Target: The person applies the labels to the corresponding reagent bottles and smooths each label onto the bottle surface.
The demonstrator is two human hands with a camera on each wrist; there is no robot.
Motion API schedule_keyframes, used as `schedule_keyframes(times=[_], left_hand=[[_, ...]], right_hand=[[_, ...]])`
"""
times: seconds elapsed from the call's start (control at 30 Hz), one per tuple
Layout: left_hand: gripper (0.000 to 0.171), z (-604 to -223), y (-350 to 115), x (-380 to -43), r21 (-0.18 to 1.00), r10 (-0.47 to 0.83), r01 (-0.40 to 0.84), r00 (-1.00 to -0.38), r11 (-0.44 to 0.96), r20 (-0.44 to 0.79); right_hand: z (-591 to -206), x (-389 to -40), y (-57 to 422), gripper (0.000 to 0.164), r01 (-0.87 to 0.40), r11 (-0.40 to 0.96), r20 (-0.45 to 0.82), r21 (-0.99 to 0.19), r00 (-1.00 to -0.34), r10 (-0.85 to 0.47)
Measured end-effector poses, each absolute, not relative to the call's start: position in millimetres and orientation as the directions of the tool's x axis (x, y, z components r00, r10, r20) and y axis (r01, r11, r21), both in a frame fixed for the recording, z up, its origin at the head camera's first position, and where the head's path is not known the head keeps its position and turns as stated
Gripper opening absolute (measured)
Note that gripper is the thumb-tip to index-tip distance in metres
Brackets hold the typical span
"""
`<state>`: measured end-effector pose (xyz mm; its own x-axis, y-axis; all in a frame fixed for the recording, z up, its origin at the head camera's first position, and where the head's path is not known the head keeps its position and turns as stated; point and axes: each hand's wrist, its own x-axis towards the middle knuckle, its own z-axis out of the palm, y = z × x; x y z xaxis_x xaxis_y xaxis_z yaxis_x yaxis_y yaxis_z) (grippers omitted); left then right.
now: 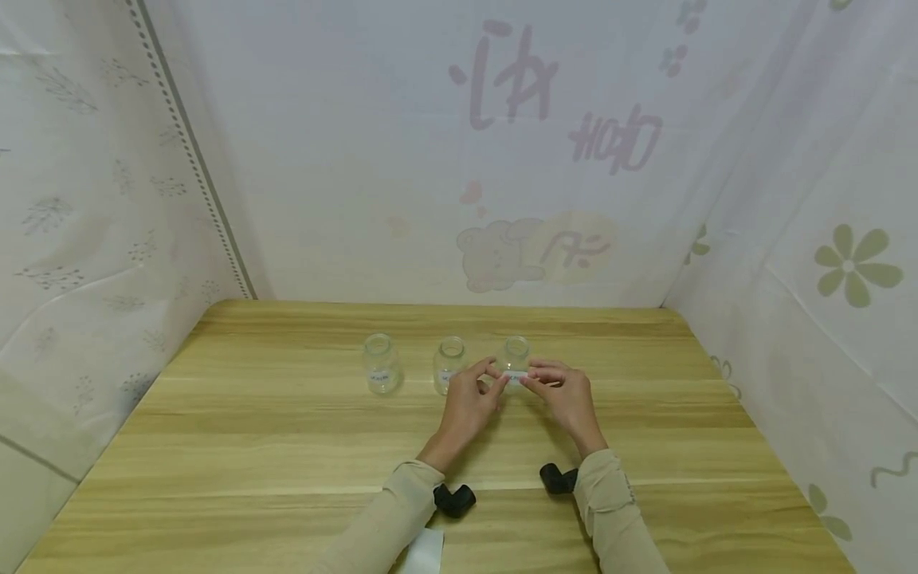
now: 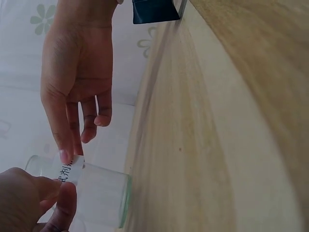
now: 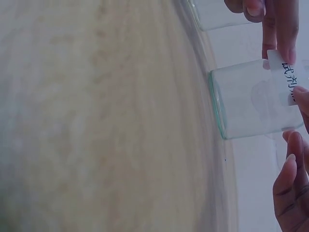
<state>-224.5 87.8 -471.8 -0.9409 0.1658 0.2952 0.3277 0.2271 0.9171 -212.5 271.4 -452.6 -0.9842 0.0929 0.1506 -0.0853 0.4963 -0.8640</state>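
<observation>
A clear glass jar [image 1: 516, 349] stands upright on the table, the rightmost of three, with its mouth uncovered. Across its front lies a small white label [image 3: 286, 77] with dark printed characters. The left hand [image 1: 466, 405] pinches the label's left end between thumb and forefinger. At the other end, the right hand [image 1: 571, 400] pinches the label, its thumb on the printed face. Label ends jut slightly past the glass in the wrist views. Whether its middle sticks to the glass, I cannot tell. Close left of the left hand is the middle jar [image 1: 451, 355], partly hidden.
The leftmost jar [image 1: 378, 367] and the middle one each bear a white label. A white sheet [image 1: 425, 552] lies partly under the left forearm on the wooden table [image 1: 287, 454]. Black devices [image 1: 455, 501] sit at both wrists. Printed curtains [image 1: 358, 159] enclose the back and sides.
</observation>
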Motion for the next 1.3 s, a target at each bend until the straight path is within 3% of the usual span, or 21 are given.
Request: schedule_keyframes(times=[0.53, 1.3], left_hand=[[0.006, -471.8, 89.8, -224.4, 0.915, 0.147, 0.312, -0.948, 0.256, 0.282], [0.018, -472.9, 91.9, -226.3, 0.909, 0.11, 0.3, -0.954, 0.288, 0.28]], right_hand=[[-453.5, -214.7, 270.3, 0.013, -0.079, 0.472, 0.147, -0.878, -0.983, 0.107], [-456.1, -214.2, 267.1, 0.024, -0.092, 0.485, 0.17, -0.87, -0.978, 0.12]])
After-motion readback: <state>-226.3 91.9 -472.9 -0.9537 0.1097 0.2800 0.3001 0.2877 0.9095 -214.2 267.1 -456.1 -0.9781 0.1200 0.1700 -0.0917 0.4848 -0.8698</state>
